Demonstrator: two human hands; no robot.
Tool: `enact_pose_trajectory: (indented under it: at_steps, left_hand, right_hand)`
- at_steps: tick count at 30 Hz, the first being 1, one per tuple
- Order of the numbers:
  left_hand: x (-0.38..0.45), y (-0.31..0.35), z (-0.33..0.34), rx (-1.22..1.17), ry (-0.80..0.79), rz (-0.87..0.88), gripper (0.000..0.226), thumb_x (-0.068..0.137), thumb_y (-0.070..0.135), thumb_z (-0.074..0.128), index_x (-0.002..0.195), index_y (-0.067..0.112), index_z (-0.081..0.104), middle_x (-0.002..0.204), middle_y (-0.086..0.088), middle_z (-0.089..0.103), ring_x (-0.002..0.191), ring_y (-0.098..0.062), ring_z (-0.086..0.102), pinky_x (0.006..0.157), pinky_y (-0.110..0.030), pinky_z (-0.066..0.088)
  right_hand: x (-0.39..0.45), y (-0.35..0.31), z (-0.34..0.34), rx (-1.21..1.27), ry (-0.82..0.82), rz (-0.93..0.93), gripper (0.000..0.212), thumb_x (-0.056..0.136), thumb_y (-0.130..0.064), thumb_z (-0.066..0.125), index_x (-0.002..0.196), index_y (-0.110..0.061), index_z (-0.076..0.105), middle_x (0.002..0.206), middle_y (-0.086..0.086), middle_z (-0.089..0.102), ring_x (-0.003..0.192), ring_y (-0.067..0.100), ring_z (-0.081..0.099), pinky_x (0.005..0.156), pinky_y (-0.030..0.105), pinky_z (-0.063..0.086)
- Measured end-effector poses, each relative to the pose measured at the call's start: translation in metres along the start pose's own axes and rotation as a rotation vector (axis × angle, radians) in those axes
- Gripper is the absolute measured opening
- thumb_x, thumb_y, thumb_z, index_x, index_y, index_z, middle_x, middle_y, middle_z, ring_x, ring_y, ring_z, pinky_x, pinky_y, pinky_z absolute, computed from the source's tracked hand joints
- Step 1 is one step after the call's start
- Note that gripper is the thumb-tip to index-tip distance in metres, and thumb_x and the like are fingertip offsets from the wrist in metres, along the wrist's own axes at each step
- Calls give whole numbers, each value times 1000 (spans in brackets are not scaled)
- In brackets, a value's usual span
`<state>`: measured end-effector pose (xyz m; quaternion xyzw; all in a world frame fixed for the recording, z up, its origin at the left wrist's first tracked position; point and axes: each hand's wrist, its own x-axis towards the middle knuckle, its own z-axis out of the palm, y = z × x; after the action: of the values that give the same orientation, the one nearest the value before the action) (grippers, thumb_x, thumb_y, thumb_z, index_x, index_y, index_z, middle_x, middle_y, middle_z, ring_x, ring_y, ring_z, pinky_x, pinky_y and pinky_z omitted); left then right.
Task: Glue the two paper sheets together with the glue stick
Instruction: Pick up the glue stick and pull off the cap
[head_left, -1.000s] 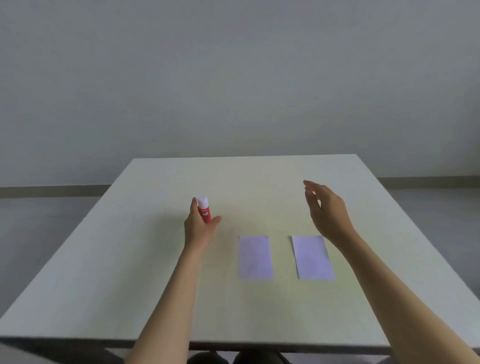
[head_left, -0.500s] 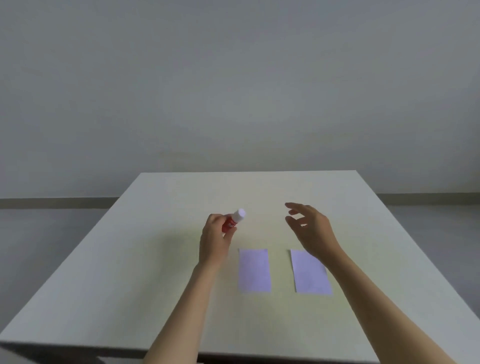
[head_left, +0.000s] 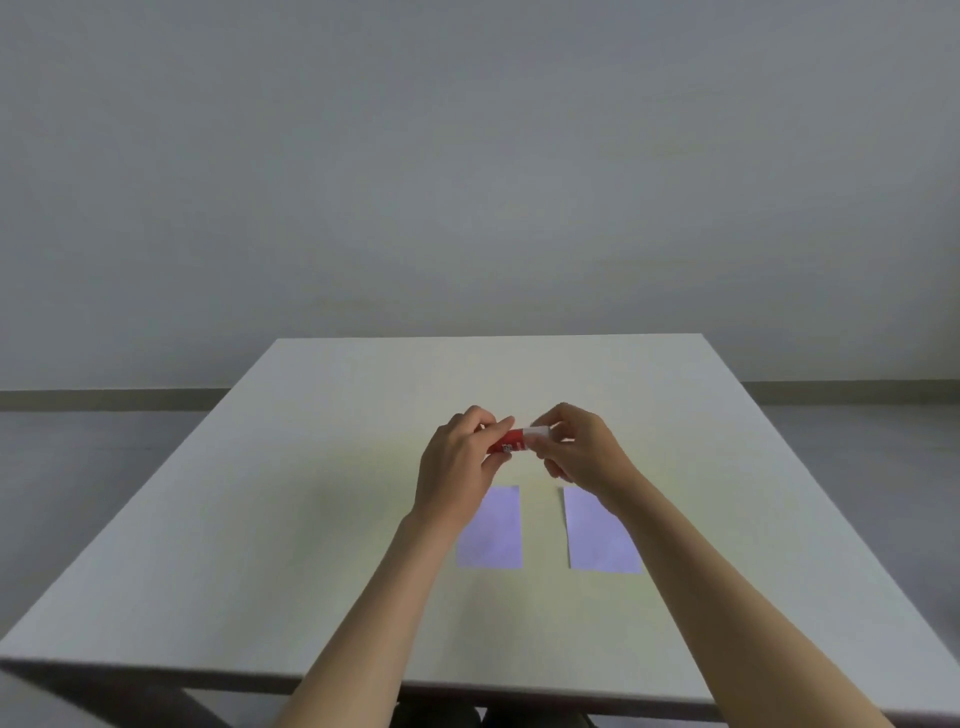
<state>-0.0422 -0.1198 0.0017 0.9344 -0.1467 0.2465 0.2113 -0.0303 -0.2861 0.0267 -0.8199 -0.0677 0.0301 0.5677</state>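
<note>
Small red glue stick (head_left: 510, 441) with white cap (head_left: 537, 431) held roughly level above the pale matte table (head_left: 260, 519). Label print on the red barrel too blurred to read. Left hand (head_left: 457, 467) fingers closed round the barrel; right hand (head_left: 582, 452) fingertips pinched on the cap. Two pale lilac rectangular paper sheets (head_left: 493, 530) (head_left: 602, 540) lie flat side by side, nearer the camera than the fingers, apart.

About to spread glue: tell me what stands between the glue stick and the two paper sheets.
The white cap is on the glue stick, pinched by the right hand while the left hand holds the red body. Otherwise nothing lies on the left sheet or right sheet.
</note>
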Motion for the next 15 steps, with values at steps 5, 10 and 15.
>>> enact_pose_trajectory:
  at_steps: [5, 10, 15]
  left_hand:
    - [3, -1, -1, 20, 1, -6, 40, 85, 19, 68, 125, 23, 62, 102, 2, 62, 89, -20, 59, 72, -28, 48]
    - [4, -3, 1, 73, -17, 12, 41, 84, 20, 69, 125, 24, 62, 102, 4, 62, 85, -19, 58, 69, -23, 41]
    - [4, -11, 4, 79, -32, -37, 41, 85, 23, 68, 125, 25, 62, 103, 5, 62, 87, -18, 59, 67, -25, 45]
  right_hand:
    - [3, 0, -2, 101, -16, 142, 41, 80, -49, 67, 96, -10, 62, 63, 7, 61, 40, 12, 46, 37, 17, 33]
    - [10, 4, -2, 74, 2, 160, 36, 93, -32, 54, 70, -6, 62, 55, 7, 58, 32, 8, 41, 36, 17, 32]
    - [14, 7, -4, 31, -38, -21, 7, 85, -10, 66, 91, -8, 64, 68, 1, 60, 49, 15, 56, 46, 22, 46]
